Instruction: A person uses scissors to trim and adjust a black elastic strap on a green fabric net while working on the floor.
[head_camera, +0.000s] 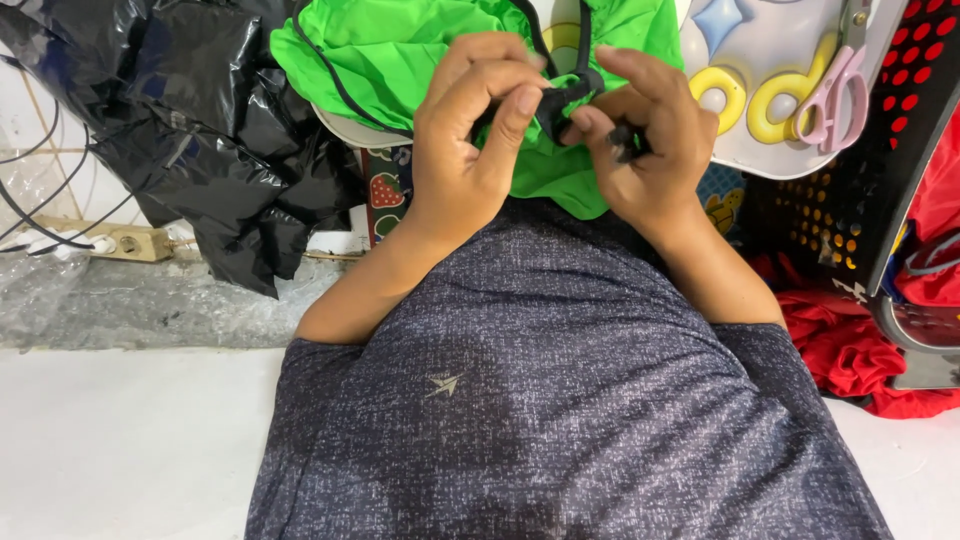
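I pinched the black cord (566, 97) between the fingers of my left hand (470, 140) and right hand (650, 140), keeping it taut above the green cloth (400, 50).

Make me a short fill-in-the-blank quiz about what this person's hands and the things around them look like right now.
1. Both hands work a black cord lying on cloth coloured ____.
2. The scissors on the white tray have handles coloured ____.
3. The crumpled plastic bag beside the left hand is ____.
4. The cloth heap beyond the right hand is ____.

Missing words: green, pink, black, red.
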